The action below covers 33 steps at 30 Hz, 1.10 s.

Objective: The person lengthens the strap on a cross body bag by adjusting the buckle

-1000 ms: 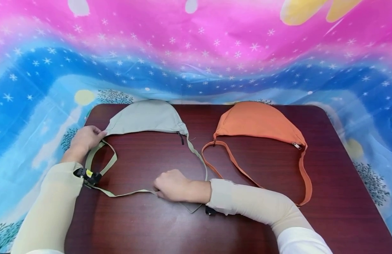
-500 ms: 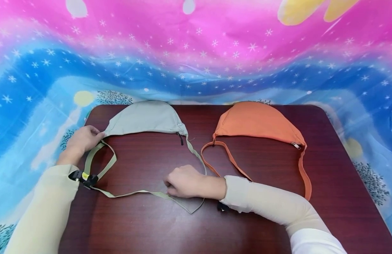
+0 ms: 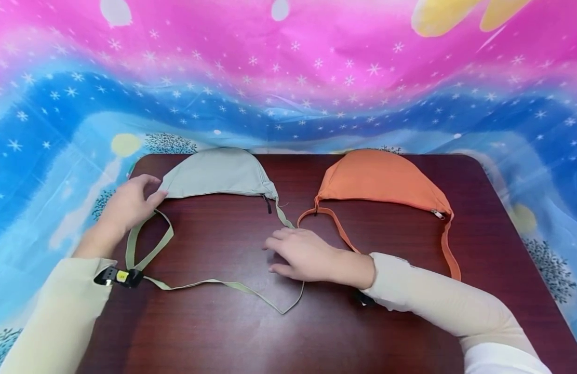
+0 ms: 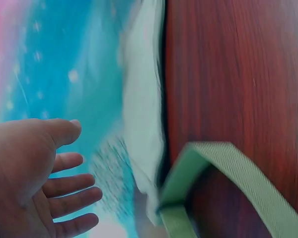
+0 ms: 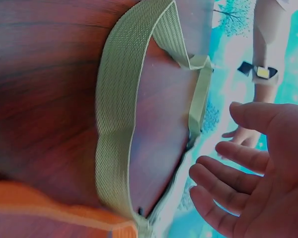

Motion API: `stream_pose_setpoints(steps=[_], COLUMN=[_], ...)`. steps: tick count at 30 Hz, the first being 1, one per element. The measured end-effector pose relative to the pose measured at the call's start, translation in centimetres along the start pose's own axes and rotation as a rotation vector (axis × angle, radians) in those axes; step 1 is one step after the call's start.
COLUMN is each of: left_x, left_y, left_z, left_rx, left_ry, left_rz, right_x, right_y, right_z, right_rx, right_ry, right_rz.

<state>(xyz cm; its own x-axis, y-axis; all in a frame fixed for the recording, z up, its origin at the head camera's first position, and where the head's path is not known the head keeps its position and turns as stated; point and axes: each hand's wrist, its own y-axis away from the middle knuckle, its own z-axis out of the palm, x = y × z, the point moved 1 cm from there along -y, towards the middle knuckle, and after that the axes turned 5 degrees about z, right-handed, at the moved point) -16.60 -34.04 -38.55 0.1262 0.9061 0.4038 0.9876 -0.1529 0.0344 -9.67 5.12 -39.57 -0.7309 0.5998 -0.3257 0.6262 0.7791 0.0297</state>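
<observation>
A pale grey-green sling bag lies at the back left of the table, its green strap spread in a loose loop toward the front. My left hand is at the bag's left end with thumb and fingers apart; in the left wrist view this hand shows nothing in its grasp. Over the right side of the strap, my right hand has its fingers spread and relaxed. The right wrist view shows that palm bare, beside the green strap.
An orange sling bag lies at the back right, its orange strap partly under the right forearm. A dark red-brown wooden table carries both bags. Behind it hangs a patterned pink and blue cloth.
My right hand has let go of the green strap, moved right and opened its fingers. My left hand has released the bag's left end. The bags have stayed put.
</observation>
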Motion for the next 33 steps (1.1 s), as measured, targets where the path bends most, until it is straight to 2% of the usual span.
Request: stream_pose_setpoints(steps=[7,10,16,20,24,28,33], left_x=[6.4,9.6,15.7,19.6,23.1,26.1,29.4], left_y=[1.1,1.6,1.7,1.5,1.2,1.2,1.3], left_z=[0.0,0.4,1.8,3.7,6.2,8.9,12.0], left_rx=[0.005,0.025,0.025,-0.007,-0.035,-0.104,-0.203], left_ry=[-0.042,-0.054,-0.048,-0.041,-0.039,-0.048,-0.08], left_rz=[0.156,0.26,0.47,0.582,0.689,0.756,0.808], right_x=[3.1,4.5,6.6,7.9,9.1,10.3,11.9], right_y=[4.0,6.2,10.5,13.8,16.7,19.2,22.2], right_z=[-1.3,-2.1,-3.5,-4.0,-4.3,-4.4,-4.3], right_rx=[0.004,-0.001,0.001,0.007,0.039,0.05,-0.013], right_ry=[-0.07,-0.102,-0.144,-0.174,-0.204,-0.226,-0.246], right_rz=[-0.023,-0.028,0.055,0.154,0.233,0.293,0.359])
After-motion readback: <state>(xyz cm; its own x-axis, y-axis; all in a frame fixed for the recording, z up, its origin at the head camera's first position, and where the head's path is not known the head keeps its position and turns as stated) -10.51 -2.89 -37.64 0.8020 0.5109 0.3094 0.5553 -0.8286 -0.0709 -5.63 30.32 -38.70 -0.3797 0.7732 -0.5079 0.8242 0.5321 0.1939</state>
